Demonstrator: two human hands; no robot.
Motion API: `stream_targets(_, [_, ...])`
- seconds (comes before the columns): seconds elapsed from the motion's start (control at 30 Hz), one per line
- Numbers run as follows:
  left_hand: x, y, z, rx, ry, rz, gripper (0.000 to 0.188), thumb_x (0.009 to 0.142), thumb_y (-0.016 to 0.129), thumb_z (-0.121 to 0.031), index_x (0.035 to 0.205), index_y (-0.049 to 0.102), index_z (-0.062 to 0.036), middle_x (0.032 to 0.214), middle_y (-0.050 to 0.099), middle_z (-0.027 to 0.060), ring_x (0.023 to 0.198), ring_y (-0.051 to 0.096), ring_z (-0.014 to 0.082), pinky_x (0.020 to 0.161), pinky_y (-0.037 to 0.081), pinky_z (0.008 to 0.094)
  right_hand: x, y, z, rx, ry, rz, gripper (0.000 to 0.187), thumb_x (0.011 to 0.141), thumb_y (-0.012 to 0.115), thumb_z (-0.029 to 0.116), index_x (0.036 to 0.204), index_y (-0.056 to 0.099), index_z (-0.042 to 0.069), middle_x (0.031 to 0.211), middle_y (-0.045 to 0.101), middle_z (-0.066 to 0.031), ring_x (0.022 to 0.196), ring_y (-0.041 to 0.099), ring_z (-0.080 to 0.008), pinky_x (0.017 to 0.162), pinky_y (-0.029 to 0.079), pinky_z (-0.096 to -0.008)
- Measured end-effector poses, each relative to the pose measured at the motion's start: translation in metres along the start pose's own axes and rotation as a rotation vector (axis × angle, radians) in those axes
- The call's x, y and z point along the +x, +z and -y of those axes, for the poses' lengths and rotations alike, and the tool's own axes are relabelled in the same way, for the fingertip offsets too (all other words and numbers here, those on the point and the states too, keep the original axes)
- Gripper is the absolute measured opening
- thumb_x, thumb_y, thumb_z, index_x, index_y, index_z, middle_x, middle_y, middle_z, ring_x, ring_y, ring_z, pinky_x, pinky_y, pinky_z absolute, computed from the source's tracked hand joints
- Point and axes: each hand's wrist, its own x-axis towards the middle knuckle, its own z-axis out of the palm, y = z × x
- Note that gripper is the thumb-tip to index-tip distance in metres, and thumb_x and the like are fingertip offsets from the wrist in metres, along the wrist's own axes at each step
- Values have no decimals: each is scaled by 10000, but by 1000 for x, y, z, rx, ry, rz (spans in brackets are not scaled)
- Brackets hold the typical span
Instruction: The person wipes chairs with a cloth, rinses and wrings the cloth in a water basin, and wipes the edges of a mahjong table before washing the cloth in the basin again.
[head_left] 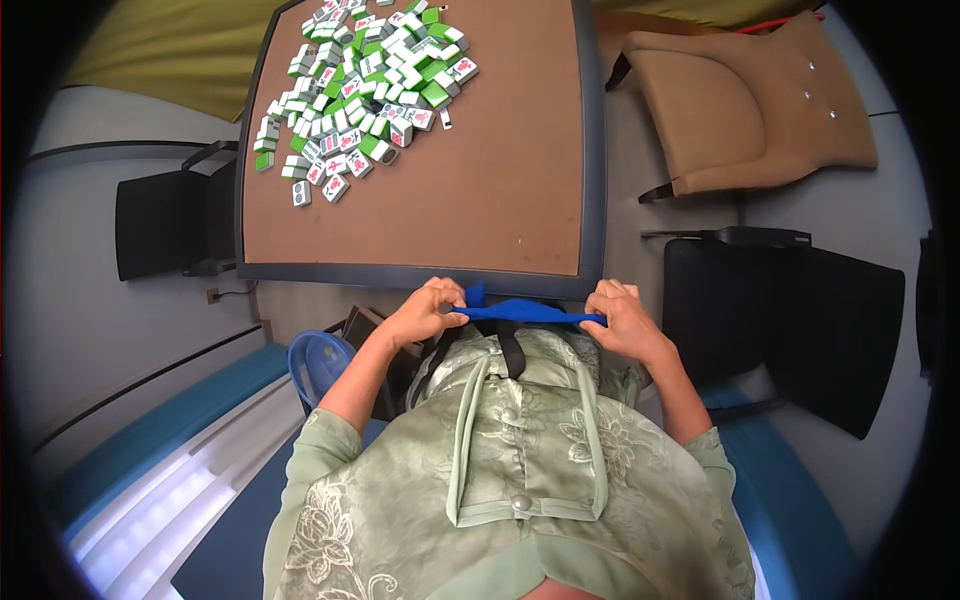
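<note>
A blue cloth (525, 311) is stretched between my two hands, just in front of the table's near edge and above my lap. My left hand (428, 308) pinches its left end, with a folded bit of the cloth sticking up beside the fingers. At the other end my right hand (622, 315) grips the cloth between thumb and fingers. Farther off, a heap of green-and-white mahjong tiles (370, 85) lies on the brown table top (480, 200), some face up and some face down. Neither hand touches the tiles.
A dark raised rim (420, 274) borders the table. A tan chair (720, 110) stands at the far right, a black chair (780, 310) nearer on the right, and another black chair (165, 225) on the left. A blue basin (318, 365) sits below my left forearm.
</note>
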Motion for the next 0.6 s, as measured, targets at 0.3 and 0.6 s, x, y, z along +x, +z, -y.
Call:
stream_targets(0.3, [-20,19,42,-746,-268,-197,182,875,660,-190,832,547,-54,752,537,-44,742,495,40,688,425,228,29,30,-5,234,133,198,201,764,715,162,846,563,59,769,615,-106,758,606,-270,756,418,-358])
stream_targets(0.6, [43,37,51,73,-49,-772,168,802,667,-84,947,590,-49,956,584,133,787,598,281,687,466,360,45,35,1,-355,82,-157,181,733,697,74,867,576,63,858,505,-93,857,532,-271,730,373,-380])
